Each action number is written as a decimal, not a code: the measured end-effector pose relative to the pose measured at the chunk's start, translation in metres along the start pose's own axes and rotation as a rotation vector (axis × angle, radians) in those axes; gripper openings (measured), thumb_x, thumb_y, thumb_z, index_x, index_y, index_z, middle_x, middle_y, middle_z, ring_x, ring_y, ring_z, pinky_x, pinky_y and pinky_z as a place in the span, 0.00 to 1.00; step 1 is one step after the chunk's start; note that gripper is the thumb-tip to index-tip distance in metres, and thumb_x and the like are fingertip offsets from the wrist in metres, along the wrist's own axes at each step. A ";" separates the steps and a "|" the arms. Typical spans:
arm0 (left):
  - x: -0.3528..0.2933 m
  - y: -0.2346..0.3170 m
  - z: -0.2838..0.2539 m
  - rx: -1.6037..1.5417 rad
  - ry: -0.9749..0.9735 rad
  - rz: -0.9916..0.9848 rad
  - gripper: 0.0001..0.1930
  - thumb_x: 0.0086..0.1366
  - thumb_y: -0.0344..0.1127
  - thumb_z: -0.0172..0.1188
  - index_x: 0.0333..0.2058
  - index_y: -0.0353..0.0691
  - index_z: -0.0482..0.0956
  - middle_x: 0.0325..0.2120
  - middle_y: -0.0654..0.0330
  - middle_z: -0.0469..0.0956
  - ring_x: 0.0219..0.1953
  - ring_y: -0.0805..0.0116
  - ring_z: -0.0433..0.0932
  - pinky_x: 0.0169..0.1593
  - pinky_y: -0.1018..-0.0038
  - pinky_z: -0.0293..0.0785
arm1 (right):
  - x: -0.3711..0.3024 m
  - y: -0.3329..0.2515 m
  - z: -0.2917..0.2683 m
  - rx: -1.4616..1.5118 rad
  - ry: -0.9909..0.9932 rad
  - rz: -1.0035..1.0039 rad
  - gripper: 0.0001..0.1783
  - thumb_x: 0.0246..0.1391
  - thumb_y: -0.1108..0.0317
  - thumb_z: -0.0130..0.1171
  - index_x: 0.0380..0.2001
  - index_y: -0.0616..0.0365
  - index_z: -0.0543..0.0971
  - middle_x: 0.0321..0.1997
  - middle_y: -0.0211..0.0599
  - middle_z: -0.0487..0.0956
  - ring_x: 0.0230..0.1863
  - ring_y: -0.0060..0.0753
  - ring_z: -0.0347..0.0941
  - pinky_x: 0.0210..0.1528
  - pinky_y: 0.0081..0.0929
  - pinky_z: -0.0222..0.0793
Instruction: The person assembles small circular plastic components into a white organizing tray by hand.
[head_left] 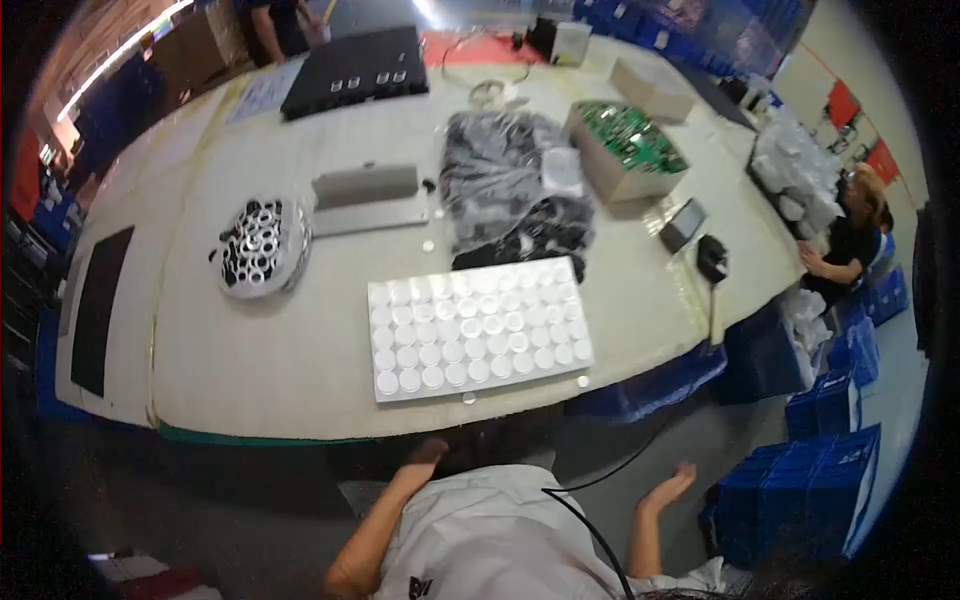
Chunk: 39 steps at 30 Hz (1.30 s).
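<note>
My left hand (428, 454) hangs just below the table's front edge, near the white tray; its fingers are dark and blurred. Off to the right, away from the table, my right hand (678, 484) is raised with fingers apart and nothing visible in it. Neither hand touches anything I can make out. Closest to them on the table lies a white tray (390, 294) with rows of round white pieces. A small white disc (470, 398) and another disc (584, 382) rest by its front edge.
Behind the tray are a round container of black-and-white rings (260, 248), a grey metal bracket (368, 215), a plastic bag of black parts (490, 180) and a box of green circuit boards (630, 135). Blue crates (800, 490) stand right; a co-worker (850, 250) is at the far right.
</note>
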<state>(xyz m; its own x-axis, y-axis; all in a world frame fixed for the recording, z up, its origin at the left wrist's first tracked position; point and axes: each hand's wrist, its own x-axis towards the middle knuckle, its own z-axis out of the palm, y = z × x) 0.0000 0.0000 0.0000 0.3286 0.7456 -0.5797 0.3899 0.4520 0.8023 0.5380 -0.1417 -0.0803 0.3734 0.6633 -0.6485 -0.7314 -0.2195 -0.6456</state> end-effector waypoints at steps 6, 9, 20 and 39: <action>0.080 -0.090 0.012 0.401 0.355 0.206 0.15 0.63 0.42 0.47 0.38 0.38 0.76 0.45 0.50 0.72 0.51 0.60 0.66 0.55 0.69 0.60 | -0.012 0.053 0.123 -0.335 0.549 -0.227 0.26 0.58 0.52 0.44 0.54 0.55 0.61 0.49 0.44 0.66 0.45 0.34 0.64 0.46 0.30 0.64; 0.071 -0.071 -0.005 0.309 0.292 0.100 0.15 0.63 0.43 0.47 0.37 0.38 0.76 0.44 0.51 0.72 0.50 0.60 0.67 0.54 0.69 0.61 | 0.009 0.071 0.130 -0.531 0.565 -0.191 0.23 0.58 0.53 0.44 0.51 0.56 0.63 0.45 0.43 0.67 0.41 0.34 0.65 0.44 0.30 0.64; 0.042 0.099 -0.060 0.099 0.184 0.103 0.17 0.64 0.46 0.46 0.37 0.38 0.75 0.40 0.52 0.74 0.46 0.60 0.70 0.50 0.69 0.64 | 0.043 0.065 0.136 -0.942 0.471 -0.323 0.14 0.58 0.58 0.44 0.38 0.58 0.68 0.30 0.37 0.69 0.29 0.34 0.66 0.34 0.30 0.66; -0.086 0.278 -0.118 0.132 0.211 0.330 0.04 0.57 0.30 0.56 0.29 0.34 0.75 0.29 0.60 0.76 0.33 0.71 0.74 0.40 0.76 0.69 | -0.017 -0.148 0.539 -1.103 -0.739 -1.164 0.13 0.47 0.75 0.56 0.39 0.62 0.72 0.40 0.42 0.70 0.45 0.41 0.67 0.46 0.28 0.64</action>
<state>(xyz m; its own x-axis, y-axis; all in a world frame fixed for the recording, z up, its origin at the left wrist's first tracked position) -0.0215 0.1197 0.2893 0.2763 0.9303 -0.2412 0.4042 0.1152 0.9074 0.3323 0.2652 0.2441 -0.1686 0.8994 0.4034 0.5082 0.4300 -0.7462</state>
